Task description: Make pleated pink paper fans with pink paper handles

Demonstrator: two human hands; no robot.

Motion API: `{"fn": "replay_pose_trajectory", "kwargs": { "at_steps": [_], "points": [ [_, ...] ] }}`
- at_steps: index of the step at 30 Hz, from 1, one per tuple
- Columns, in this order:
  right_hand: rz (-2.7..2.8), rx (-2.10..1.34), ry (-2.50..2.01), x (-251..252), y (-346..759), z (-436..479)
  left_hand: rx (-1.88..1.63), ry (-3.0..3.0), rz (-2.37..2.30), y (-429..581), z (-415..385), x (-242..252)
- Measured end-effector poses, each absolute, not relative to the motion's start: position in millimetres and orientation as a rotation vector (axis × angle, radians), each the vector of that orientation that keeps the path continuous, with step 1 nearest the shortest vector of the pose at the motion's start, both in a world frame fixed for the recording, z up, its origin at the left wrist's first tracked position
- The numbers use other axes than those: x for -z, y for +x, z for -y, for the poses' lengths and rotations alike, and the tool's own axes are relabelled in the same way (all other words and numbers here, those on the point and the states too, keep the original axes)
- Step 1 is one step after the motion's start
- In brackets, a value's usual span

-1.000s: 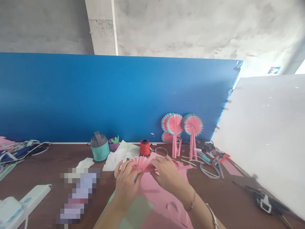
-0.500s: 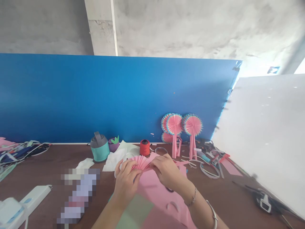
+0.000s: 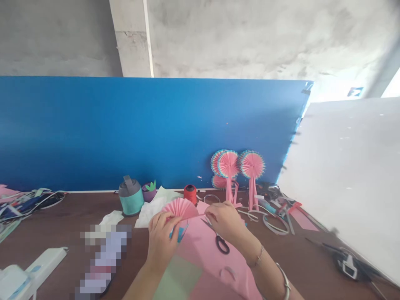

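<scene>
A pleated pink paper fan (image 3: 180,208) is spread in a half circle between my hands. My left hand (image 3: 163,235) pinches its left side near the base, with a small blue piece (image 3: 177,234) by the fingers. My right hand (image 3: 225,220) pinches the end of a narrow pink strip that runs right from the fan. Under both hands lies a large pink sheet (image 3: 203,250). Black-handled scissors (image 3: 222,245) rest on it below my right hand, their blades partly hidden. A green sheet (image 3: 178,277) lies nearer me.
Finished pink fans (image 3: 229,163) lean on the blue panel (image 3: 125,125). A red thread spool (image 3: 190,194), a teal container (image 3: 131,201) and white paper (image 3: 151,210) stand or lie behind my hands. White strips (image 3: 276,225) lie right; a power strip (image 3: 46,262) is at left.
The fan has opened wider and stands more upright. My right hand has moved slightly right, away from my left hand, and the scissors now show more beneath it.
</scene>
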State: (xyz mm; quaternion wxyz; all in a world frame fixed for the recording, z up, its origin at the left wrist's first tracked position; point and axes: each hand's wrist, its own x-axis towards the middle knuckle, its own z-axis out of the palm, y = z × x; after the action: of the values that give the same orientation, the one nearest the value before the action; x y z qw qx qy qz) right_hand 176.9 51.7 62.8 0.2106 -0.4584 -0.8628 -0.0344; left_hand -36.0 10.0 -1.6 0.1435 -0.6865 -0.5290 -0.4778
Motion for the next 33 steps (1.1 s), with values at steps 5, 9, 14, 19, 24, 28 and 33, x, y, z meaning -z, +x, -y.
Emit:
{"fn": "replay_pose_trajectory", "kwargs": {
  "at_steps": [5, 9, 14, 19, 24, 28, 33],
  "points": [
    [2.134, 0.209, -1.083, -64, 185, -59, 1.863, -1.745, 1.967, -34, -11, -2],
    [2.016, 0.246, -1.016, -65, 185, -59, 2.579, -1.659, 2.341, -31, -10, -14],
    [2.051, 0.235, -1.064, -61, 181, -61, 3.412, -1.583, 2.185, -31, -13, -12],
    [2.268, 0.134, -1.255, -54, 167, -57, 3.772, -1.116, 2.040, -32, -17, 0],
    [2.309, 0.004, -1.367, -45, 147, -49, 3.737, -1.224, 2.042, -28, -14, -4],
    [2.291, -0.122, -1.392, -39, 138, -44, 3.711, -1.489, 1.961, -22, -10, -12],
    [2.277, -0.221, -1.414, -38, 131, -35, 3.699, -1.740, 1.860, -16, -7, -12]
  ]
}}
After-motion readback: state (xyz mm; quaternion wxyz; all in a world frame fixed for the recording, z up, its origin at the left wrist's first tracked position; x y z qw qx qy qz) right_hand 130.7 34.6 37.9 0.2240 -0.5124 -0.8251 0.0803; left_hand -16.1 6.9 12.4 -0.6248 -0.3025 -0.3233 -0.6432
